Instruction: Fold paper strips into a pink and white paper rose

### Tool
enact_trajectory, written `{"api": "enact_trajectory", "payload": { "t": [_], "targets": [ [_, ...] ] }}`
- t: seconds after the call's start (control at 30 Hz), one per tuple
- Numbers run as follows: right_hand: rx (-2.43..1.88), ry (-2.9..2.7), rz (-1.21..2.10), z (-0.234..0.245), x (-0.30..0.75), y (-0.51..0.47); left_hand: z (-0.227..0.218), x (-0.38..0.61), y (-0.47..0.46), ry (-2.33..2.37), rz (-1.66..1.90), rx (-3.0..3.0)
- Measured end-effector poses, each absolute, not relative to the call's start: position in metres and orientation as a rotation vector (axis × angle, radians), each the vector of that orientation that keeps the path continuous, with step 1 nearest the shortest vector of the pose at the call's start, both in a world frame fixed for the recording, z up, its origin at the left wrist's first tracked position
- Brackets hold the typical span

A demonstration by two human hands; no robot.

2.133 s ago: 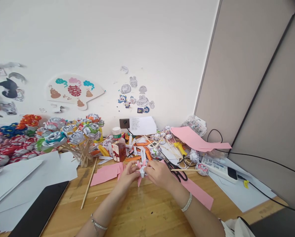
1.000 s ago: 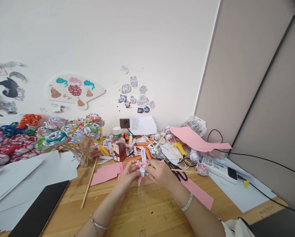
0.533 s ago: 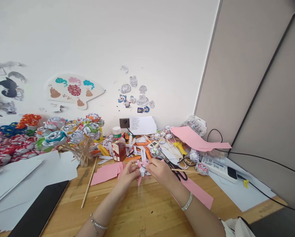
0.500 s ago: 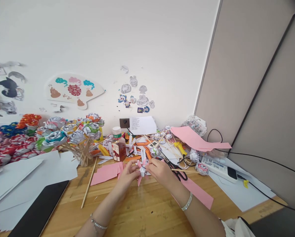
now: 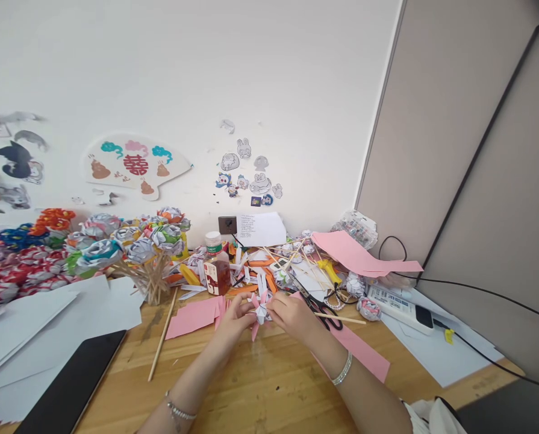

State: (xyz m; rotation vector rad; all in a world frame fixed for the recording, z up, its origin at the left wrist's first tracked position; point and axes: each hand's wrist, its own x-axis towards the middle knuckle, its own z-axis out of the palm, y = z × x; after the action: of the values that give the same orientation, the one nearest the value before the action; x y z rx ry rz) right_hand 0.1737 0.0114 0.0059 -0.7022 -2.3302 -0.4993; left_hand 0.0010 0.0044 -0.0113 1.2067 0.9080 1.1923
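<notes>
Over the middle of the table, a pink and white folded paper flower (image 5: 261, 312) is held between both hands. My left hand (image 5: 238, 313) pinches its pink petals from the left. On the other side my right hand (image 5: 291, 314) grips the flower with fingertips bent against its white centre. A thin wooden stick (image 5: 344, 317) sticks out to the right from behind my right hand; its other end is hidden, so I cannot tell whether it joins the flower. Black-handled scissors (image 5: 333, 322) lie just beyond that hand, with a pink paper strip (image 5: 364, 352) beside them.
Pink sheets (image 5: 192, 318) and another stick (image 5: 163, 334) lie to the left. A bottle (image 5: 217, 268) stands behind, near a pile of paper scraps. Finished paper flowers (image 5: 100, 253) fill the back left. A black tablet-like slab (image 5: 77, 380) and a power strip (image 5: 400, 310) flank the work area.
The stick behind my right hand has tilted, its free end dropping slightly and shifting. My right fingers have shifted a little on the flower; the left hand stays nearly still.
</notes>
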Motion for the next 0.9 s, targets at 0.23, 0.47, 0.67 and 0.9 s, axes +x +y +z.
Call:
{"api": "enact_trajectory", "payload": {
  "t": [0.23, 0.47, 0.67, 0.9],
  "targets": [
    [-0.733, -2.278, -0.04, 0.006, 0.176, 0.012, -0.01, 0.0, 0.003, 0.931, 1.203, 1.183],
    [-0.738, -2.173, 0.138, 0.002, 0.174, 0.015, -0.008, 0.002, 0.003, 0.928, 1.201, 1.195],
    [-0.752, -2.23, 0.054, 0.003, 0.174, 0.014, 0.0, 0.005, -0.006, 0.915, 1.191, 1.217],
    [-0.806, -2.268, 0.033, 0.006, 0.174, 0.013, 0.008, 0.006, -0.012, 0.889, 1.19, 1.23]
  ]
}}
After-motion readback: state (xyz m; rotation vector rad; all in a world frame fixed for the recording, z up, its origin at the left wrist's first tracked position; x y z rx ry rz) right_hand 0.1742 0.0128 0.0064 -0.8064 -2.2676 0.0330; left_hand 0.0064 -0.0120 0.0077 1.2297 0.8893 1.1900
